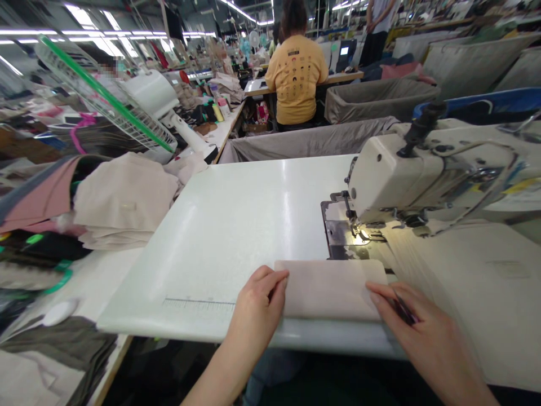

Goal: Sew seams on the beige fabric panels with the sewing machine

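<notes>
A folded beige fabric piece point(327, 290) lies flat at the front edge of the white sewing table point(228, 225). My left hand point(264, 299) pinches its left edge between thumb and fingers. My right hand point(416, 324) is closed on its right edge, and a slim dark tool point(404, 310), of a kind I cannot make out, is tucked in the same hand. Just beyond the fabric is the lit needle area of the sewing machine point(393, 175), with its metal plate point(338, 228). A larger beige cloth point(486, 282) spreads out beside my right hand.
Stacked beige fabric pieces point(127, 197) sit to the left, near thread cones point(51, 245) and a white fan with a green rim point(105, 96). A ruler scale point(198, 303) marks the tabletop. Ahead, a person in a yellow shirt point(296, 79) sits beyond a grey cloth bin point(304, 141).
</notes>
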